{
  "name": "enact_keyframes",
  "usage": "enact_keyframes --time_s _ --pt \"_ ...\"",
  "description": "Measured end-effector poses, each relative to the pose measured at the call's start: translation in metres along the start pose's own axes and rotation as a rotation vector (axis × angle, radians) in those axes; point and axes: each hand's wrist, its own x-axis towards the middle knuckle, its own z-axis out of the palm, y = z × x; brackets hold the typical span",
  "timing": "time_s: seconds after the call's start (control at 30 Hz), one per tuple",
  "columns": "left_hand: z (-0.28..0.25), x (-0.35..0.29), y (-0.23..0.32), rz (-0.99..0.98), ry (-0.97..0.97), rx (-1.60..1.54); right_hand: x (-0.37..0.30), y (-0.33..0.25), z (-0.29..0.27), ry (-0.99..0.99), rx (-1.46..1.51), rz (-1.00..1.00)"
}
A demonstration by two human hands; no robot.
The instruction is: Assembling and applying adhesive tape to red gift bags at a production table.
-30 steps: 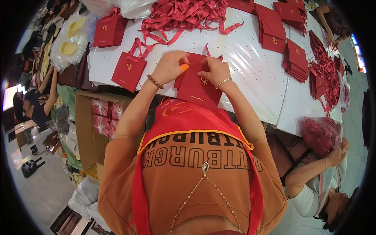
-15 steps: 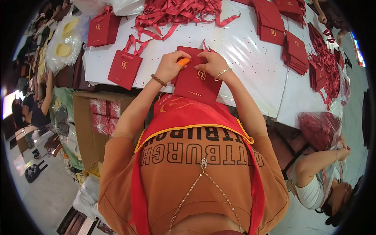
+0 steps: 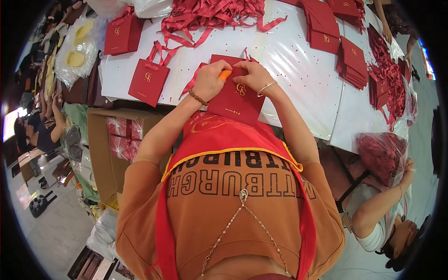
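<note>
A flat red paper gift bag point(image 3: 235, 103) with gold print lies in front of me at the table's near edge, its lower part against my red apron. My left hand point(image 3: 210, 81) is closed over its upper left part, with a small orange piece point(image 3: 225, 74) at the fingertips; whether that is held or worn on a finger I cannot tell. A red ribbon point(image 3: 190, 85) shows beside this hand. My right hand point(image 3: 254, 77) pinches at the bag's upper middle, thumb and fingers bent together. Behind it a bit of ribbon handle point(image 3: 247, 55) sticks up from the bag's top.
Two finished-looking red bags with ribbon handles, one nearer point(image 3: 149, 81) and one farther point(image 3: 122, 35), stand at left. A heap of red ribbons point(image 3: 214, 16) lies at the back. Stacked bags point(image 3: 352, 63) sit at right. An open carton point(image 3: 100, 154) is below left; a co-worker point(image 3: 382, 210) is at right.
My left hand has shifted slightly right and turned, and the orange piece has moved with it. More red ribbon shows left of that hand. The co-worker's arm at right has moved up to the plastic bag.
</note>
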Motion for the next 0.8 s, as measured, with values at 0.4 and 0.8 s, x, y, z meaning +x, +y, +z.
enact_keyframes --time_s 0.4,0.8 --pt "-0.006 -0.006 0.004 0.018 0.002 0.097 0.0 0.004 0.007 0.034 0.046 -0.057" --pt "-0.019 0.014 0.017 0.02 -0.186 0.303 -0.014 -0.024 0.012 0.153 -0.192 -0.112"
